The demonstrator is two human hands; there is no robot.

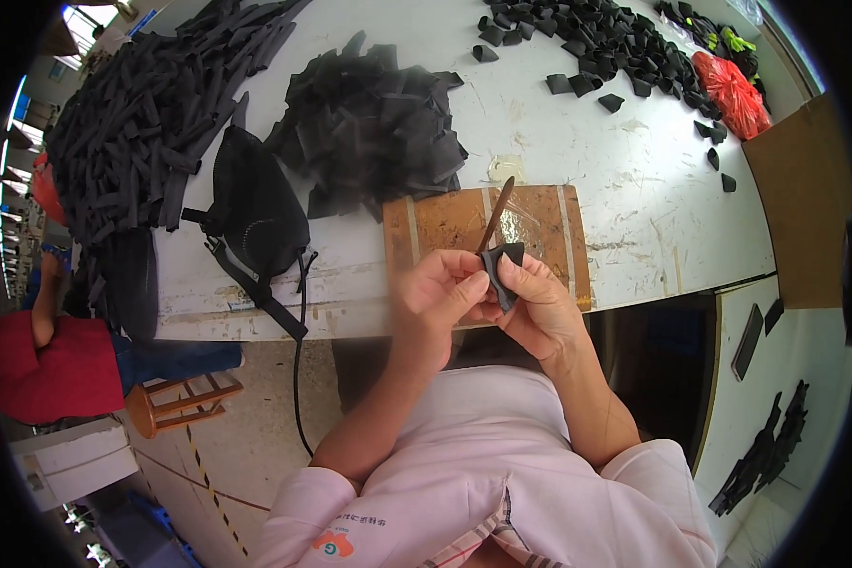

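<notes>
Both my hands meet over the table's near edge, fingers closed on one small folded black fabric piece (505, 277). My left hand (442, 295) pinches it from the left, and my right hand (542, 305) grips it with the thumb on top. A thin brown stick (497, 216) slants up and away from the piece. Its lower end is hidden at the fabric and fingers, so whether it sits inside the piece I cannot make out. Beneath and beyond my hands is a worn brown board (435, 227) with pale tape strips.
Black fabric strips (133, 123) and flat pieces (369, 123) lie heaped at far left and centre. Small folded black pieces (596, 47) spread far right beside a red plastic bag (732, 95). A black bag (256, 208) with a cord lies left. A person in red (57, 364) sits by a stool (185, 402).
</notes>
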